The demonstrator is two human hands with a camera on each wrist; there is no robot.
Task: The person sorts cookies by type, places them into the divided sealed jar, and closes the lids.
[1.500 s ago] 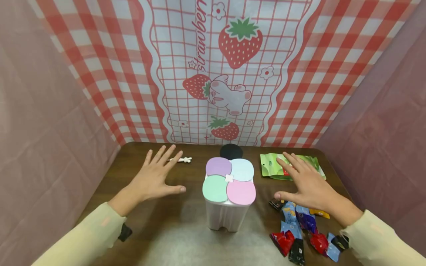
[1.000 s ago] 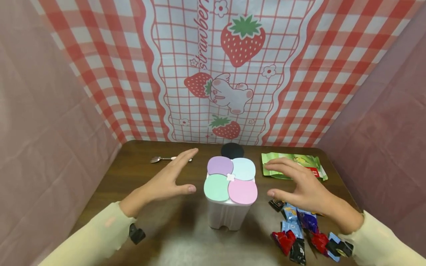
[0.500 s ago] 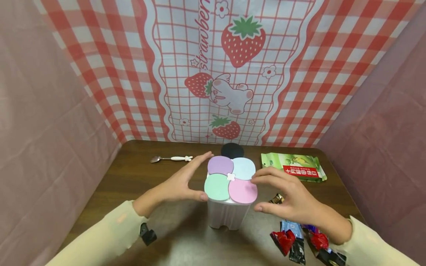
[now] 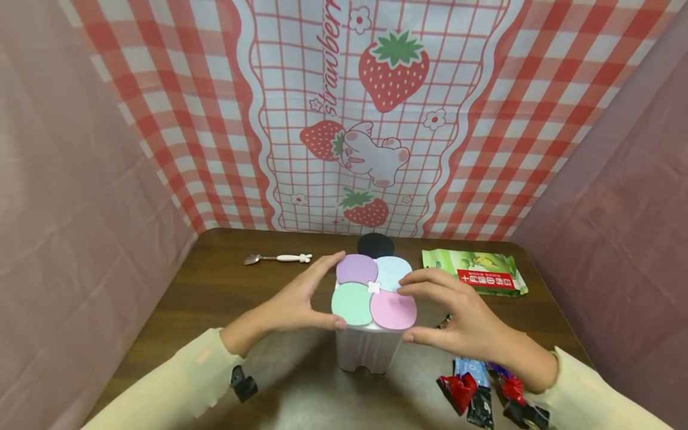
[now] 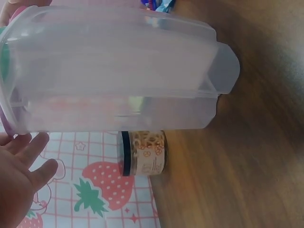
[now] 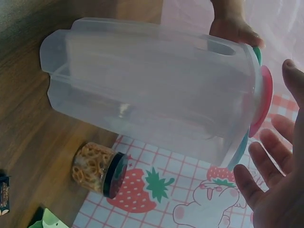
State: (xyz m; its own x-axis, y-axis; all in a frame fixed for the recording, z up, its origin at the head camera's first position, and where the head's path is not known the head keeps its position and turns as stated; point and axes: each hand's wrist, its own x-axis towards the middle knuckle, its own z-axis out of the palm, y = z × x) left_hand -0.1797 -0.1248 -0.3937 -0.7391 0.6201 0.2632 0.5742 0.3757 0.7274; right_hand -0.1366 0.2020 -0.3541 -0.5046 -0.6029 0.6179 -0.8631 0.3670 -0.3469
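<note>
A tall translucent plastic storage container (image 4: 365, 352) stands upright mid-table, topped by purple, pale blue, mint green and pink petal-shaped lids (image 4: 394, 309). My left hand (image 4: 292, 301) holds its left side near the top, thumb at the green lid's front corner and index finger by the purple one at the back. Over the right side hovers my right hand (image 4: 462, 310), fingers loosely bent above the pink and blue lids, thumb beside the front right corner. In the right wrist view a gap shows between my right fingers (image 6: 263, 161) and the lids.
Behind the container is a black-lidded jar (image 5: 149, 153) of ring-shaped snacks. A white-handled fork (image 4: 279, 258) lies back left. At the right are a green packet (image 4: 478, 272) and several wrapped sweets (image 4: 462, 388). Fabric walls surround the table.
Both hands have come inward from either side toward the container. My left hand has reached its left side; my right has arrived over the lids. The container has stayed in place.
</note>
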